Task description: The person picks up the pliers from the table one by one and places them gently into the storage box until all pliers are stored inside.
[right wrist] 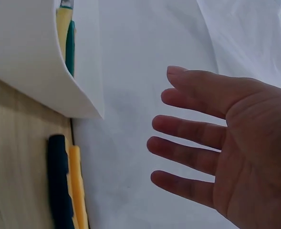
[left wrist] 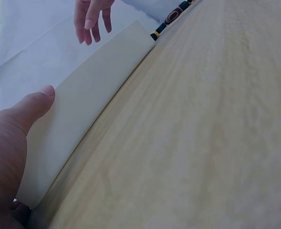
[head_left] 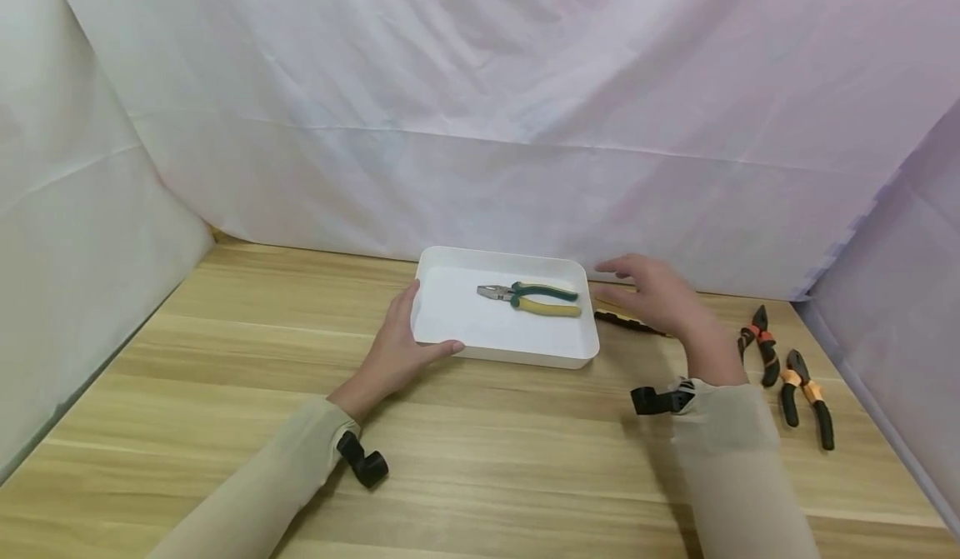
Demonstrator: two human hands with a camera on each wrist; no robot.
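Note:
A white tray (head_left: pixel 465 321) stands on the wooden table near the back curtain. Inside it lie combination pliers (head_left: pixel 547 299) with one green and one yellow handle, jaws to the left. My left hand (head_left: pixel 397 342) grips the tray's front left corner, thumb along the front wall and fingers at the left side. Off the tray's right end, my right hand (head_left: pixel 656 292) hovers with fingers extended and holds nothing. Below it on the table is a tool with black and yellow handles (right wrist: pixel 61 181), partly hidden by that hand in the head view.
On the right side of the table lie pliers with red and black handles (head_left: pixel 767 351) and pliers with orange and black handles (head_left: pixel 806 392). White curtains (head_left: pixel 480 184) hang behind the table and at both sides.

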